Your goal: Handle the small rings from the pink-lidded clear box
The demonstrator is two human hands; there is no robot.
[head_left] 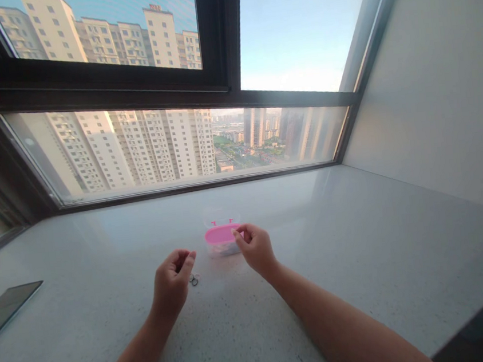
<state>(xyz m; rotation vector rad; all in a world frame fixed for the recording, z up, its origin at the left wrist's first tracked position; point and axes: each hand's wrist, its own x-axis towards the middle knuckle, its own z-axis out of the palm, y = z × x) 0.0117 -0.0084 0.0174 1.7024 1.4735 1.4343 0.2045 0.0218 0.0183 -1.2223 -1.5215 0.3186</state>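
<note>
A small oval box (220, 249) with a clear body and a pink top stands on the white speckled surface. Two small pink tabs show at its back edge, and pale contents show faintly through its wall. My right hand (255, 248) is at the box's right end, thumb and fingertips pinched together over the pink rim. To the left of the box, my left hand (171, 277) is also closed in a pinch, raised a little. Whatever either pinch holds is too small to make out. Several small rings (194, 280), dark and pale, lie beside my left hand.
A flat dark tablet-like object (8, 309) rests at the left edge of the white sill (257, 335). Dark window frames (138, 97) rise behind, and a plain wall (440, 97) bounds the right side.
</note>
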